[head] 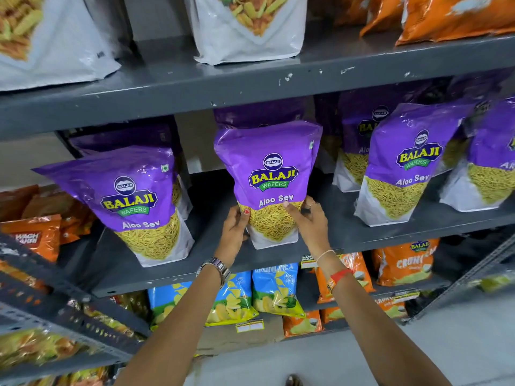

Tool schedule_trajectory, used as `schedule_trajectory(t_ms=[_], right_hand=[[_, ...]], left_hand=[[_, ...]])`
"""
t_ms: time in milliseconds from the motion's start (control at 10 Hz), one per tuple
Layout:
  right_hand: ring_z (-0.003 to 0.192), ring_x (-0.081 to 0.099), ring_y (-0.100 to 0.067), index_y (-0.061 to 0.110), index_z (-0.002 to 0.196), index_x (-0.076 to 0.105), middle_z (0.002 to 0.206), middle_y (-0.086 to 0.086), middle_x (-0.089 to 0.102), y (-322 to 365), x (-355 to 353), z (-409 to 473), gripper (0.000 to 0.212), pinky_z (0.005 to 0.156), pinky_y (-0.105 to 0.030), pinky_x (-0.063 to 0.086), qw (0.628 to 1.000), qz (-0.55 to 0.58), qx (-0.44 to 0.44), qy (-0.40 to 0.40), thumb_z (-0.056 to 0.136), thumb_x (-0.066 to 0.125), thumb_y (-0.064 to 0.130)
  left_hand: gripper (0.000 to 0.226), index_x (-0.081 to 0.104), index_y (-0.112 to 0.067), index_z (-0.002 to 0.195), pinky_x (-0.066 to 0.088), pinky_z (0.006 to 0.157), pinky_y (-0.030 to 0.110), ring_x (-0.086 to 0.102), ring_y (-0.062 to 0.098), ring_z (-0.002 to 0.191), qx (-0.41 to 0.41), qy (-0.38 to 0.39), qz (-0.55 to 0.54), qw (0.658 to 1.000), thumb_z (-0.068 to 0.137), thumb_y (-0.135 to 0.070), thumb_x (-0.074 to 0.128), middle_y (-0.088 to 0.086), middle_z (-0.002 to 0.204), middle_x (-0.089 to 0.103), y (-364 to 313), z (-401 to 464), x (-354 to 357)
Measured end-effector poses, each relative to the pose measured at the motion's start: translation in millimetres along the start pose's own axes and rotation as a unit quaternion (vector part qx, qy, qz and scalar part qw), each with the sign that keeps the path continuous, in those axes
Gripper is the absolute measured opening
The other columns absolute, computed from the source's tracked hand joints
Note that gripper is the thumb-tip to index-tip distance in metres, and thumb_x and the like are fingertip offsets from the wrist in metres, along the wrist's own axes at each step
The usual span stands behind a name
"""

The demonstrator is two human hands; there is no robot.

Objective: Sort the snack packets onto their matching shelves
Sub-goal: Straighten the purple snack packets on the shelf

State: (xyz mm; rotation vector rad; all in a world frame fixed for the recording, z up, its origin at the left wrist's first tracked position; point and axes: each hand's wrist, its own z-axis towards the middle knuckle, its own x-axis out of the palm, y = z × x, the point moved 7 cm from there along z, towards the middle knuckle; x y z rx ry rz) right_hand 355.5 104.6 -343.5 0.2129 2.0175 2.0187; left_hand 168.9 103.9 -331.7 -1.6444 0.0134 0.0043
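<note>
A purple Aloo Sev packet point(271, 174) stands upright at the middle of the grey middle shelf point(342, 232). My left hand point(234, 229) grips its lower left edge and my right hand point(310, 221) grips its lower right edge, thumbs on the front. Its base rests on or just above the shelf near the front edge. A matching purple packet point(131, 201) stands to the left. Several more purple packets point(404, 162) stand to the right and behind.
White pouches point(245, 26) and orange packets point(457, 15) stand on the shelf above. Below are blue chip packets point(273, 291) and orange packets point(404, 263). A second rack with orange packets point(36, 235) juts in at the left. The floor point(334, 363) lies below.
</note>
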Motion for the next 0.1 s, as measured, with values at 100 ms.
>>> schedule_trajectory(t_ms=[100], right_hand=[[0.103, 0.068, -0.020, 0.036, 0.119, 0.058, 0.123, -0.011, 0.062, 7.6, -4.3, -3.9, 0.074, 0.097, -0.052, 0.054, 0.999, 0.034, -0.012, 0.014, 0.057, 0.075, 0.072]], left_hand=[[0.031, 0.038, -0.017, 0.127, 0.048, 0.090, 0.037, 0.047, 0.019, 0.118, 0.017, -0.018, -0.006, 1.000, 0.096, -0.021, 0.037, 0.004, 0.126, 0.048, -8.8, -7.6, 2.4]])
